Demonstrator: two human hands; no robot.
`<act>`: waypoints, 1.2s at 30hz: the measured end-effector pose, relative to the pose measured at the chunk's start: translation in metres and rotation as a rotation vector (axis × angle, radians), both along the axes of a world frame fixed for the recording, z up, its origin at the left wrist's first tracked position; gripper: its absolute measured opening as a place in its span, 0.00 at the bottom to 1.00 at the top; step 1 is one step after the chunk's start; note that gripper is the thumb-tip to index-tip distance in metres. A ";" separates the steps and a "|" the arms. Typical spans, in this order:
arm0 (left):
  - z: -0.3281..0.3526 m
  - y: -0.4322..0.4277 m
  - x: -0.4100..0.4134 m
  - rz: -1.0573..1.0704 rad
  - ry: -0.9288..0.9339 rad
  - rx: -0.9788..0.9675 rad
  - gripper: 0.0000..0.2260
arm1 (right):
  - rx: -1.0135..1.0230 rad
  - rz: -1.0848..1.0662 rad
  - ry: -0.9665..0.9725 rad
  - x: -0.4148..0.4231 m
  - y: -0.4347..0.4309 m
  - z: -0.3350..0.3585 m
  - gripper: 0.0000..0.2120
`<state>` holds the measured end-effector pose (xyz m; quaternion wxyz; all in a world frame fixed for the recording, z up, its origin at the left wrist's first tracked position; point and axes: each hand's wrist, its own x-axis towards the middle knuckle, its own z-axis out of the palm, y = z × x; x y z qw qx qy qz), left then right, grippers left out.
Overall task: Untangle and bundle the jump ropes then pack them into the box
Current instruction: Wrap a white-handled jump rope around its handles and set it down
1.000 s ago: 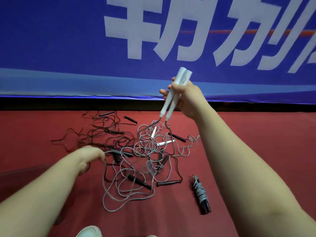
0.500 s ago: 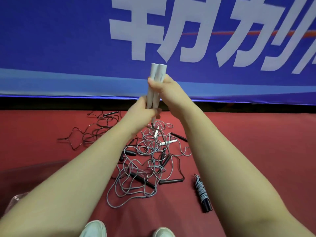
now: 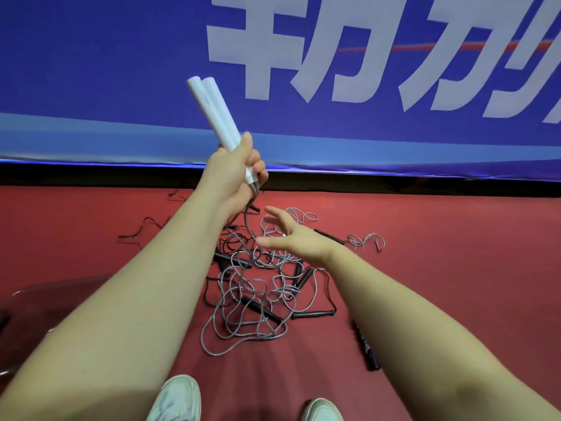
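Up front, the left hand (image 3: 233,177) is clamped around a pair of white handles (image 3: 212,110), which tilt up toward eleven o'clock against the blue banner (image 3: 121,71). From the handles' lower ends a grey rope (image 3: 247,226) hangs down into the tangle of jump ropes (image 3: 255,299) spread on the red floor (image 3: 440,268). The right hand (image 3: 303,243) hovers over the tangle at four o'clock from the left hand, fingers straight and spread apart, holding nothing, its fingertips just beside the hanging rope. Grey and black cords loop over one another in the tangle, with several black handles (image 3: 261,309) lying among them. One already bundled rope (image 3: 365,347) lies apart at four o'clock from the pile. A clear container (image 3: 36,288), only faintly seen, sits at nine o'clock from the pile. Two white shoes (image 3: 176,399) show at six o'clock.
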<state>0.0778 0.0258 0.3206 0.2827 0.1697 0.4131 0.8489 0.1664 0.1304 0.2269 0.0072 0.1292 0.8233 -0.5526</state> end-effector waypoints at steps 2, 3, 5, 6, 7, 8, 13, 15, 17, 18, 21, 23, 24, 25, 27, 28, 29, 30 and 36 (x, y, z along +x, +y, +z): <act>0.002 -0.002 0.001 -0.053 -0.040 0.044 0.08 | 0.118 0.003 0.106 -0.007 -0.008 -0.001 0.35; 0.001 -0.003 0.001 -0.080 -0.040 0.048 0.08 | 0.139 0.008 0.155 -0.011 -0.012 0.001 0.33; 0.000 -0.007 -0.001 -0.119 -0.032 0.041 0.07 | 0.059 0.003 0.208 -0.016 -0.017 0.005 0.23; 0.000 -0.009 -0.002 -0.125 -0.028 0.035 0.07 | 0.023 0.000 0.203 -0.016 -0.020 0.007 0.16; 0.001 -0.011 -0.004 -0.123 -0.028 0.034 0.07 | -0.016 0.014 0.190 -0.016 -0.019 0.005 0.09; 0.003 -0.014 -0.006 -0.115 -0.035 0.045 0.07 | -0.028 0.014 0.192 -0.014 -0.019 0.004 0.08; 0.010 -0.026 -0.017 -0.172 -0.164 0.205 0.10 | -0.141 -0.006 0.216 -0.008 -0.010 -0.002 0.14; 0.008 -0.023 -0.013 -0.194 -0.153 0.174 0.10 | -0.155 0.061 0.246 -0.012 -0.016 0.007 0.25; 0.009 -0.020 -0.008 -0.210 -0.133 0.146 0.10 | -0.080 0.132 0.205 -0.021 -0.028 0.016 0.19; 0.011 -0.019 -0.006 -0.211 -0.123 0.137 0.10 | -0.059 0.149 0.179 -0.025 -0.033 0.014 0.14; 0.018 -0.025 -0.013 -0.138 -0.045 0.068 0.10 | -0.160 0.131 0.127 -0.027 -0.031 -0.003 0.14; 0.016 -0.032 -0.024 -0.003 0.010 -0.040 0.10 | -0.121 0.082 0.086 -0.019 -0.015 -0.012 0.15; 0.011 -0.035 -0.029 0.063 0.035 -0.110 0.10 | -0.067 0.058 0.080 -0.014 -0.005 -0.013 0.15; 0.003 -0.038 -0.034 0.121 0.083 -0.202 0.10 | 0.002 0.039 0.079 -0.008 0.003 -0.012 0.15; -0.020 -0.042 -0.039 0.183 0.264 -0.472 0.10 | 0.222 0.027 0.087 0.000 0.014 0.003 0.15; -0.033 -0.043 -0.041 0.161 0.368 -0.622 0.10 | 0.350 0.034 0.099 0.003 0.017 0.013 0.13; -0.045 -0.044 -0.040 0.102 0.460 -0.755 0.10 | 0.472 0.058 0.120 0.005 0.018 0.025 0.11; -0.055 -0.045 -0.039 0.023 0.530 -0.853 0.12 | 0.595 0.096 0.138 0.006 0.019 0.037 0.10; -0.055 -0.043 -0.018 -0.275 0.622 -0.866 0.18 | 0.981 -0.003 0.311 0.001 0.017 0.066 0.14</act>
